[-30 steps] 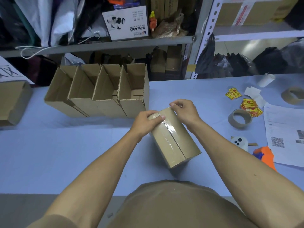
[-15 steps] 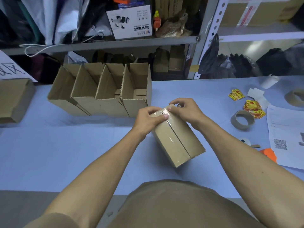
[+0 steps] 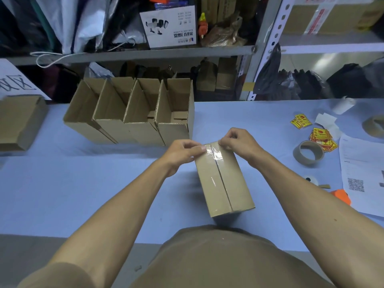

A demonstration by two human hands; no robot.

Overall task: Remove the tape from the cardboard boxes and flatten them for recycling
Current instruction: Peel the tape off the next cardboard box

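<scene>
The sealed cardboard box (image 3: 223, 179) lies on the blue tabletop (image 3: 62, 194) right in front of the person, its taped seam facing up. The left hand (image 3: 182, 151) curls over the far left corner, thumb pressed near the seam, apparently to steady it, while the right hand (image 3: 236, 140) pinches at the far end of the clear tape (image 3: 215, 155), likely to lift an edge for peeling. Four open boxes (image 3: 133, 113) stand in a row just behind, flaps up.
</scene>
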